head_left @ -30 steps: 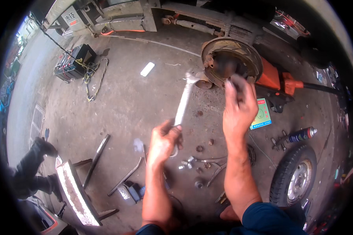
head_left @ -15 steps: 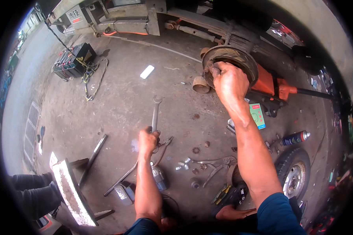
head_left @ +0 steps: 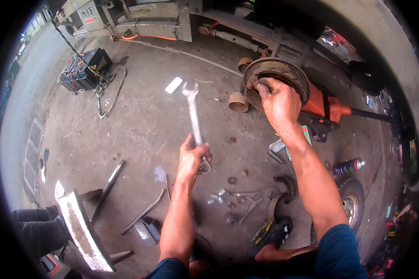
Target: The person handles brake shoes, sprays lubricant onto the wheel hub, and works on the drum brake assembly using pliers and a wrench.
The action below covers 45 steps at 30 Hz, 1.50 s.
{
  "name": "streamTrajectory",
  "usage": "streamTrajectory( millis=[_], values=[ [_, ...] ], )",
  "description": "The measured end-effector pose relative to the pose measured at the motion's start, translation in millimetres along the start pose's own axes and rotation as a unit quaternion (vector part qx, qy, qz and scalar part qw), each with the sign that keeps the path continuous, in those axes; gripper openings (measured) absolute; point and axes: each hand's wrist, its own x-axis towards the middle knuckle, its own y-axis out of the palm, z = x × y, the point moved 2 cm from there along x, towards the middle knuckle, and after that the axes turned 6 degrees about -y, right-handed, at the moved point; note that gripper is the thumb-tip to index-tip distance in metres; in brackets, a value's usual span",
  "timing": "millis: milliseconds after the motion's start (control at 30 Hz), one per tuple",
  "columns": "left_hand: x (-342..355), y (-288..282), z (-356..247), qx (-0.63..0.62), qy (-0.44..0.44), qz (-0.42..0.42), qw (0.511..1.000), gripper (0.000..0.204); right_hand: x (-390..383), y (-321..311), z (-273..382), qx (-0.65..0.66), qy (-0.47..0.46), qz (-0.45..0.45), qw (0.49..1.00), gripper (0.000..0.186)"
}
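My left hand [head_left: 194, 160] is closed around a steel combination wrench [head_left: 194, 114]. The wrench's open end points up and away, and its ring end sticks out below my fist. On the right, my right hand [head_left: 280, 103] reaches into a rusty, round wheel brake assembly [head_left: 297, 70] at the end of the axle. Its fingers are curled together by a small rusty part at the assembly's left side. What lies between those fingers is hidden.
Below the wheel brake are a rusty cup-shaped part [head_left: 239, 102] and an orange jack [head_left: 314, 101]. Locking pliers [head_left: 253, 197], nuts and curved brake shoes [head_left: 284, 188] lie near my feet. A spray can [head_left: 348, 166], wheel [head_left: 353, 204], battery [head_left: 84, 69] and metal bar [head_left: 108, 189] surround them. Someone's legs [head_left: 39, 232] show at lower left.
My left hand has lifted the wrench up and slightly right, away from the tools on the floor. My right hand stays at the brake assembly, its fingers slightly shifted.
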Motion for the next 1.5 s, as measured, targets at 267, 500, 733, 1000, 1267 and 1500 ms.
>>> streamTrajectory(
  millis=[267,500,733,1000,1267,1500],
  values=[
    [38,115,-92,-0.064,0.067,0.015,0.996,0.018,0,0,-3,-0.056,0.006,0.013,0.998,0.016],
    [54,144,-101,-0.068,0.135,0.016,0.988,0.015,3,-1,-2,-0.074,-0.027,0.001,0.997,0.016],
    [63,144,-95,-0.126,0.104,0.032,0.986,0.009,5,-4,2,-0.045,-0.007,0.009,0.999,0.013],
    [5,93,-68,-0.063,0.036,-0.008,0.997,0.022,-43,-25,37,0.010,-0.090,0.079,0.993,0.011],
    [-17,-25,-2,0.271,-0.053,-0.101,0.956,0.013,-174,-46,-96,-0.009,-0.083,0.364,0.928,0.020],
    [-15,-29,17,0.278,-0.098,-0.069,0.953,0.013,-273,-124,-234,-0.045,0.428,0.460,0.776,0.040]
  ],
)
